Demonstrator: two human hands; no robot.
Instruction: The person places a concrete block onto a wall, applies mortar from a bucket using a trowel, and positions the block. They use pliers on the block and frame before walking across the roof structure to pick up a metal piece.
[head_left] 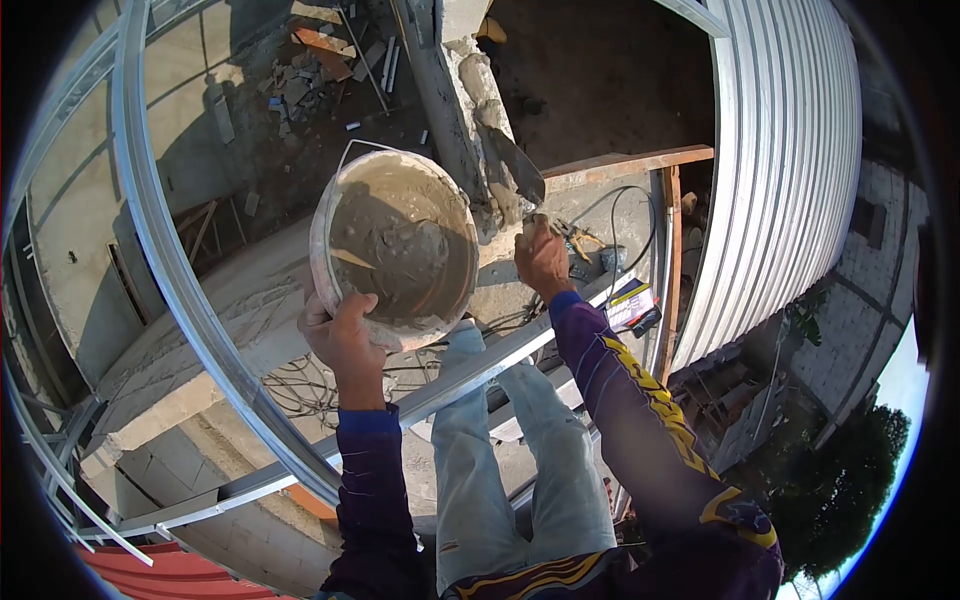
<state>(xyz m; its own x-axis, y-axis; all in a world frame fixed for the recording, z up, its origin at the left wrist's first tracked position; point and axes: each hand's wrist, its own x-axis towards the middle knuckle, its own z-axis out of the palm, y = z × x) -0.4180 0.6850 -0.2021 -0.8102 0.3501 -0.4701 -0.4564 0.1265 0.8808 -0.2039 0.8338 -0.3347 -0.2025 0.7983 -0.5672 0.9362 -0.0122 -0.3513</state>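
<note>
My left hand (345, 335) is closed on the near-left rim of a round bucket (400, 337), thumb over the edge. Wet grey mortar (415, 250) lies inside the bucket and coats its inner wall. A thin wire handle stands up at the far side. To the right, my right hand (543, 255) is wrapped round the handle of a trowel, most of which the fingers hide. The trowel's blade (513, 168) points away from me and rests against or just over the narrow wall top (470, 75), where lumps of fresh mortar are spread.
Metal framing (150, 180) curves along the left, and another metal bar (480, 375) crosses above my legs. Corrugated sheeting (785, 150) stands at right. Pliers with yellow handles (582, 243), black cables (305, 390) and a wooden beam (630, 165) are nearby. Rubble (300, 85) lies far below.
</note>
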